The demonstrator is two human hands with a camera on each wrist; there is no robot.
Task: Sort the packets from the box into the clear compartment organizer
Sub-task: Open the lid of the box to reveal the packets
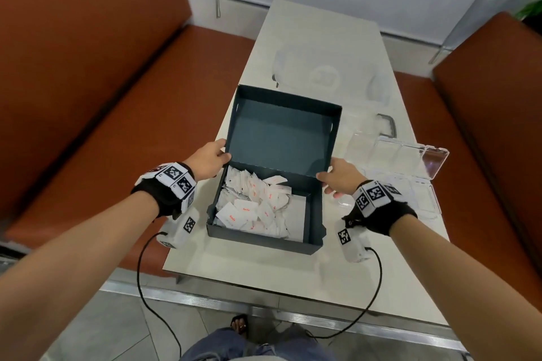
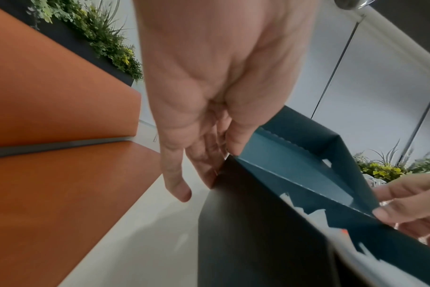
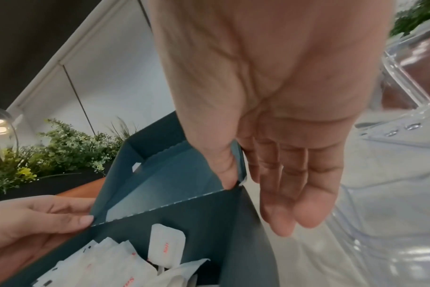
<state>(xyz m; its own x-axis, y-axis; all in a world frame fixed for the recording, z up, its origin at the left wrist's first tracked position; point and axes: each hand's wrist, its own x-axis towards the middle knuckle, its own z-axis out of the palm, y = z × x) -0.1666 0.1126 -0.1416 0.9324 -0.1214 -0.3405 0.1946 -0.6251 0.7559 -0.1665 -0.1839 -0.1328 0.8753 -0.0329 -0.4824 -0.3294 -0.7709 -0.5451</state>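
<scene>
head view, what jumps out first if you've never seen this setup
A dark box sits open at the middle of the white table, its lid pinched at the near corners by the left hand and right hand. Inside lies a heap of white packets with red print. To the right rests the clear compartment organizer, open.

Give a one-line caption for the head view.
Both hands, left hand and right hand, hold the dark box's lid open over white packets.
</scene>
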